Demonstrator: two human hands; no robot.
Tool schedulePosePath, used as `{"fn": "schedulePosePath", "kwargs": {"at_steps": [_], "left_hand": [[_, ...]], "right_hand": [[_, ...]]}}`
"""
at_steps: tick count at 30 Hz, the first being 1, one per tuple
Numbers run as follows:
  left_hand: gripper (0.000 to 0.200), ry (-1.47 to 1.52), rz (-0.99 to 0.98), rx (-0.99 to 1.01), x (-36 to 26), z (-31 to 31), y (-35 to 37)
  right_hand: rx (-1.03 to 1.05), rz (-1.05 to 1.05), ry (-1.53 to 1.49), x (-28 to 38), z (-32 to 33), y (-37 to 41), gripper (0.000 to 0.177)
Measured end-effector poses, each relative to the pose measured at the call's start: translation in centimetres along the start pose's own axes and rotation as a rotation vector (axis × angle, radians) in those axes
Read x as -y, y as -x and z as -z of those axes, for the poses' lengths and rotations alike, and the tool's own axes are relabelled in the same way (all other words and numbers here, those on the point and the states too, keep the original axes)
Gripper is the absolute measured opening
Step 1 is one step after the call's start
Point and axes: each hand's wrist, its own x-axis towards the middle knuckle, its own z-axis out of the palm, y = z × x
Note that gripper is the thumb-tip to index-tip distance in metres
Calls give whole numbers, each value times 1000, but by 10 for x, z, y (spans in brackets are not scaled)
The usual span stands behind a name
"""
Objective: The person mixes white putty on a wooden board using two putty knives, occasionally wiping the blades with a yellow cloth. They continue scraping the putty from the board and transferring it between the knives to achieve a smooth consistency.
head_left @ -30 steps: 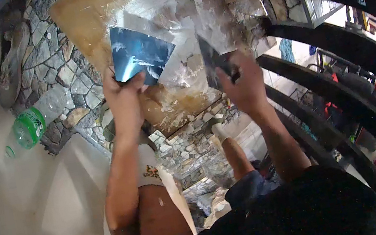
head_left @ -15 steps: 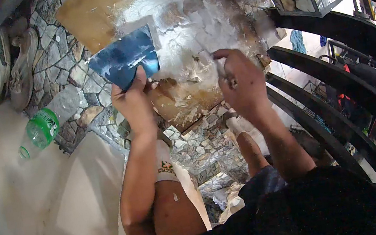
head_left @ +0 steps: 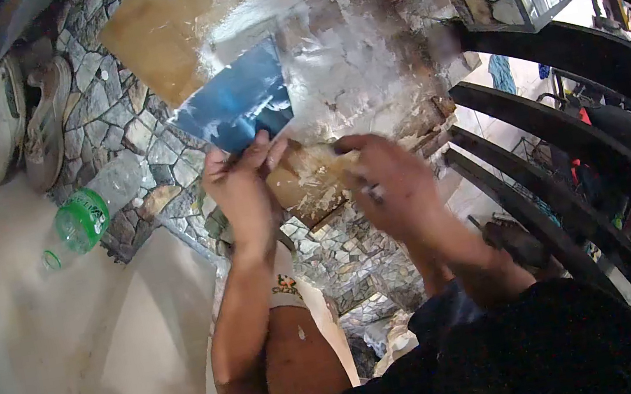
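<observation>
My left hand (head_left: 244, 192) grips the lower edge of a flat, shiny blue plate (head_left: 237, 101), thumb on top. White paste is smeared on the plate's face, which is tilted above a brown board (head_left: 148, 41). White plaster-like paste (head_left: 360, 64) covers much of that board. My right hand (head_left: 393, 184) is just right of the plate, near the board's lower edge, and blurred by motion. Its fingers are curled in; whatever they hold is too smeared to make out.
A clear plastic bottle with a green label (head_left: 81, 219) lies at left, below a pair of worn shoes (head_left: 41, 126). Stone-patterned flooring (head_left: 344, 267) surrounds the board. Dark curved rails (head_left: 563, 130) run along the right, with cluttered items beyond them.
The blue plate and my left hand have shifted right and slightly down in view. My right hand has moved down and left, off the paste, closer to the plate.
</observation>
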Motion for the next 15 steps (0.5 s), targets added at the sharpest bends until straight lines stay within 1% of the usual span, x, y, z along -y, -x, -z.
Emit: {"fn": "schedulePosePath", "kwargs": {"at_steps": [3, 5, 6, 9, 12, 14, 15], "left_hand": [[15, -84, -68, 4, 7, -6, 8], [14, -101, -133, 12, 10, -9, 12], [15, -85, -109, 6, 9, -10, 12], [17, -197, -243, 14, 14, -7, 12], [16, -178, -285, 44, 22, -5, 13], [18, -102, -284, 19, 21, -9, 12], [19, -64, -285, 5, 19, -10, 10]], "right_hand": [[-21, -137, -227, 23, -10, -9, 23], [-69, -70, -208, 25, -13, -12, 25], [-93, -38, -200, 24, -14, -13, 26], [-187, -51, -185, 14, -30, -10, 27], [-167, -26, 42, -8, -28, -34, 24], [-186, -97, 36, -41, -25, -46, 23], [-196, -131, 32, -45, -18, -51, 23]]}}
